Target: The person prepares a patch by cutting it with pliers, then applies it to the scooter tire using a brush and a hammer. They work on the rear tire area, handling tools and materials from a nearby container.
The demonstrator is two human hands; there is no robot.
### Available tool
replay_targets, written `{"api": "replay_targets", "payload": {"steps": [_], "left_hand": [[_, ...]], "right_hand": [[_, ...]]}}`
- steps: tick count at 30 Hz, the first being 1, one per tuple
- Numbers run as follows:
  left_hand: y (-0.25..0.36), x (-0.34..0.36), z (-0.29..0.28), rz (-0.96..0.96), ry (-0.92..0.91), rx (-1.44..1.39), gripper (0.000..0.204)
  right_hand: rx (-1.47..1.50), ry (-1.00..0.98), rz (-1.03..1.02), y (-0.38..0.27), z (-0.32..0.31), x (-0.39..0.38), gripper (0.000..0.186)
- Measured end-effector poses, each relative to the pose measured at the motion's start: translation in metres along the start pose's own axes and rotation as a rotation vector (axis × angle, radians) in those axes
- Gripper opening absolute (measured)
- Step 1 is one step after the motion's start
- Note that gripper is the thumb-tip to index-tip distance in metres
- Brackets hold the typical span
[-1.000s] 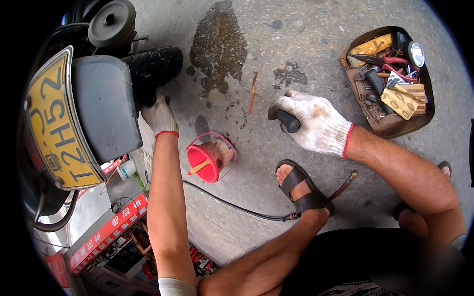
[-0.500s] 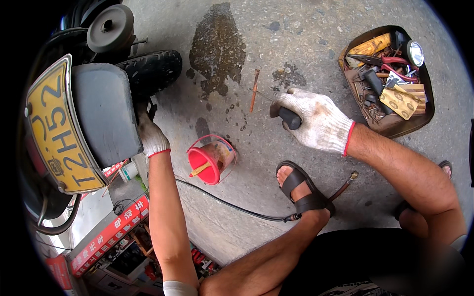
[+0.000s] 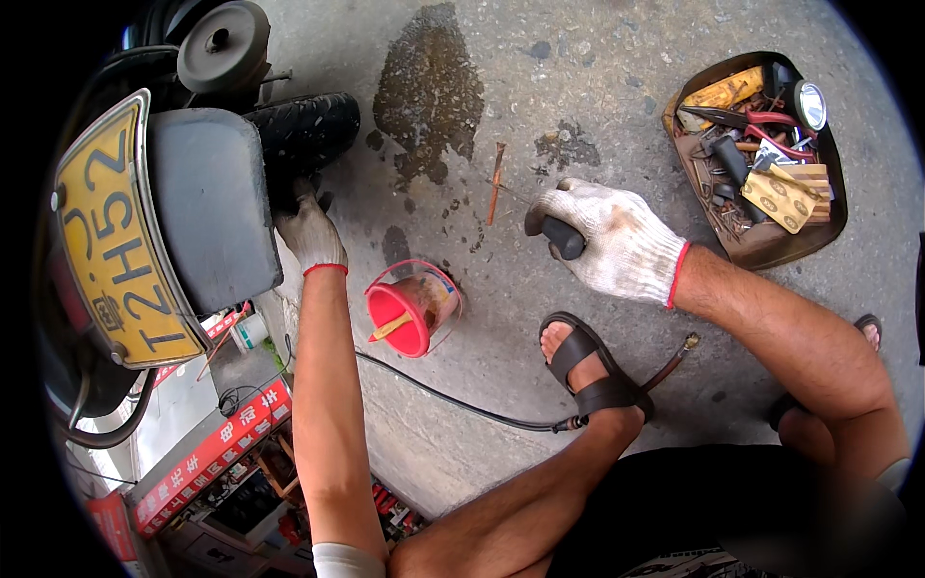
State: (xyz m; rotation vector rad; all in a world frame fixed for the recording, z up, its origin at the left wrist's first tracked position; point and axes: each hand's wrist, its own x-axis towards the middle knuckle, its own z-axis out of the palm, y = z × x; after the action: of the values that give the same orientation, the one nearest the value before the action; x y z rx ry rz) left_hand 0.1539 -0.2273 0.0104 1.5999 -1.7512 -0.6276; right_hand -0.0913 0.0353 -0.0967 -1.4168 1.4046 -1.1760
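My left hand (image 3: 314, 236), in a white knit glove with a red cuff, reaches the scooter's rear tyre (image 3: 323, 130) beside the grey mudguard (image 3: 212, 207). One finger stretches up against the black rubber; other fingers are partly hidden in shadow. My right hand (image 3: 617, 236), gloved alike, is closed round the black handle of a tire plug tool (image 3: 565, 237). From its fist a thin metal shaft points up and left. Across the shaft's tip lies a reddish-brown plug strip (image 3: 495, 193), held in the air right of the tyre.
A pink bucket (image 3: 408, 332) with a yellow-handled thing in it stands below the tyre. A black hose (image 3: 453, 397) runs past my sandalled foot (image 3: 588, 361). At the right sits an open tool tray (image 3: 752, 255) with pliers, a lamp and loose parts. Concrete has wet stains (image 3: 429, 91).
My left hand has come out further from behind the mudguard, and its finger now shows against the tyre. My right hand keeps nearly the same place with the tool and strip.
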Motion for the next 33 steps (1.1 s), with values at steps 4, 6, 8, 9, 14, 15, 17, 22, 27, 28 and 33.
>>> {"api": "replay_targets", "payload": {"steps": [4,6,8,9,14,15,17,22,27,28,33], "left_hand": [[-0.015,0.011,-0.012,-0.053,-0.175,0.076,0.038],[-0.018,0.017,-0.020,-0.106,-0.250,0.111,0.040],[-0.017,0.016,-0.025,-0.125,-0.285,0.111,0.041],[-0.011,0.008,-0.023,-0.121,-0.285,0.089,0.042],[0.001,-0.003,-0.030,0.031,-0.135,-0.143,0.046],[0.009,-0.004,-0.032,0.053,-0.119,-0.223,0.042],[0.019,-0.001,-0.035,0.096,-0.087,-0.384,0.036],[0.028,-0.003,-0.011,0.057,0.069,-0.199,0.037],[0.006,0.004,-0.010,0.037,-0.034,-0.077,0.047],[-0.002,0.007,-0.011,0.031,-0.054,-0.051,0.048],[-0.014,0.010,-0.011,-0.032,-0.158,0.075,0.042]], "right_hand": [[-0.018,0.005,-0.008,-0.003,-0.001,0.000,0.029],[-0.024,0.001,0.000,-0.004,-0.003,0.000,0.029],[-0.031,-0.020,0.019,-0.006,-0.008,0.000,0.028],[-0.040,-0.019,0.018,-0.006,-0.009,0.000,0.028],[-0.050,0.040,-0.030,0.000,-0.008,0.001,0.030],[-0.050,0.031,-0.024,0.000,-0.007,0.001,0.030],[-0.051,0.013,-0.010,0.001,-0.007,0.001,0.030],[-0.016,-0.033,0.031,0.001,-0.002,0.001,0.030],[0.022,-0.021,0.018,0.000,-0.003,0.001,0.031],[0.021,-0.019,0.016,-0.001,-0.003,0.002,0.031],[0.004,-0.002,-0.009,0.000,-0.005,0.003,0.030]]}}
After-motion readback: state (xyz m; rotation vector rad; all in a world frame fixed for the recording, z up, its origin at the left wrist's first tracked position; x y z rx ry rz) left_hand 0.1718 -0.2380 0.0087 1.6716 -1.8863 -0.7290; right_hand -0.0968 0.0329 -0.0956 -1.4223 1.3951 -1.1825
